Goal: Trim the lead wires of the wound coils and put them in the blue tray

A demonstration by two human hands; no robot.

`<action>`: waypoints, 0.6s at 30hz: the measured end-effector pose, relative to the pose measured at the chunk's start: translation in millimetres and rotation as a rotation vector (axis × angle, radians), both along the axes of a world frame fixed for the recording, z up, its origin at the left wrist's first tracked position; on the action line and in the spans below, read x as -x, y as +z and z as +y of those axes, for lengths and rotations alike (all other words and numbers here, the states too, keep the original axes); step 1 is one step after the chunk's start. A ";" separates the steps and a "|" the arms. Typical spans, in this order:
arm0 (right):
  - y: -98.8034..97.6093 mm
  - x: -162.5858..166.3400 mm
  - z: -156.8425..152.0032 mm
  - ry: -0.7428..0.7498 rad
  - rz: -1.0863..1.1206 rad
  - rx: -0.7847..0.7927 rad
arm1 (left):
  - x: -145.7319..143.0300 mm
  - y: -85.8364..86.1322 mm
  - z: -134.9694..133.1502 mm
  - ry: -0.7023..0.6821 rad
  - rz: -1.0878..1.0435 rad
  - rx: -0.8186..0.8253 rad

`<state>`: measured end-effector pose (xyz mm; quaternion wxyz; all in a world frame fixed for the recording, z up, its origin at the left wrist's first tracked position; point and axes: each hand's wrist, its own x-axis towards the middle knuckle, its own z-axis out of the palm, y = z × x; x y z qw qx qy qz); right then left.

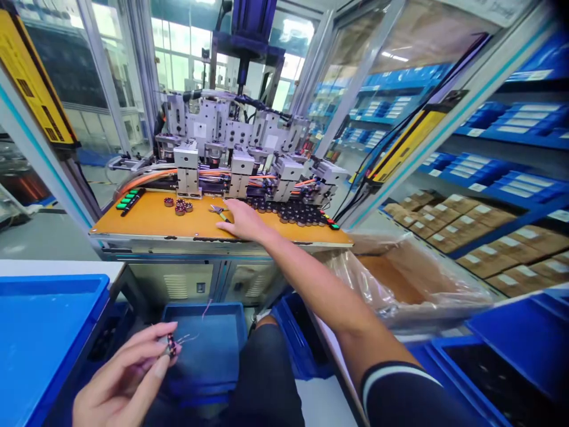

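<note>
Pinched between the thumb and fingers of my left hand [128, 373] is a small motor stator [170, 345], dark with copper-coloured parts, and thin loose wires trail from it to the right. My right hand [242, 220] stretches far forward over the orange worktop [142, 220], thumb and forefinger apart. Between them lie small cutting pliers [217, 210], jaws pointing left, handles partly covered by the hand. Several reddish stators [180, 206] sit left of the pliers. Right of my hand, many dark round parts [302, 213] crowd together.
A multi-station machine [235, 142] stands behind the worktop, with yellow light-curtain bars [404, 145] at the sides. Below is a blue tray [204, 344]; another blue tray [40, 332] lies at left. A plastic-lined carton [400, 273] stands at right.
</note>
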<state>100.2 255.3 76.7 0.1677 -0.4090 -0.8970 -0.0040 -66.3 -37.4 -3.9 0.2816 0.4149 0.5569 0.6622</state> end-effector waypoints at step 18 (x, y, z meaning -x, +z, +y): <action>-21.5 -58.9 -30.5 0.016 -0.087 0.069 | 0.2 9.7 -11.1 -0.025 0.206 -0.059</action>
